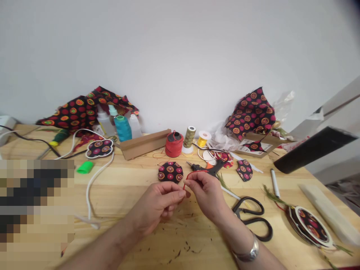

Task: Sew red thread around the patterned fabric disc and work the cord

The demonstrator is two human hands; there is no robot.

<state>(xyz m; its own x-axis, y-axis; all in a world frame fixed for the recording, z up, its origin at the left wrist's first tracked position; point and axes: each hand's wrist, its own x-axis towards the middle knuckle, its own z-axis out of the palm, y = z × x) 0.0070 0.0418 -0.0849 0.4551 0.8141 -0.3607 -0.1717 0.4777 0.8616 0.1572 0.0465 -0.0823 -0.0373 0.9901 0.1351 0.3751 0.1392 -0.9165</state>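
Observation:
Between my two hands runs a thin red cord (pixel 194 172), low over the middle of the table. My left hand (pixel 165 200) pinches it between thumb and fingertips. My right hand (pixel 204 191), with a silver bracelet (pixel 249 252) on the wrist, grips the cord a little to the right. Just beyond my fingers lies a round patterned fabric piece (pixel 170 172). Behind the right hand is a black glue gun (pixel 215 168), partly covered by it. Black-handled scissors (pixel 254 217) rest beside my right forearm.
Farther back stand a red cord spool (pixel 174 144), a gold thread cone (pixel 189 138), a yellow spool (pixel 204 138) and a teal cone (pixel 123 128). A cardboard strip (pixel 144 144) lies left of them. On the right are fabric-covered discs (pixel 313 227), a white marker (pixel 275 183) and a black tube (pixel 313 150).

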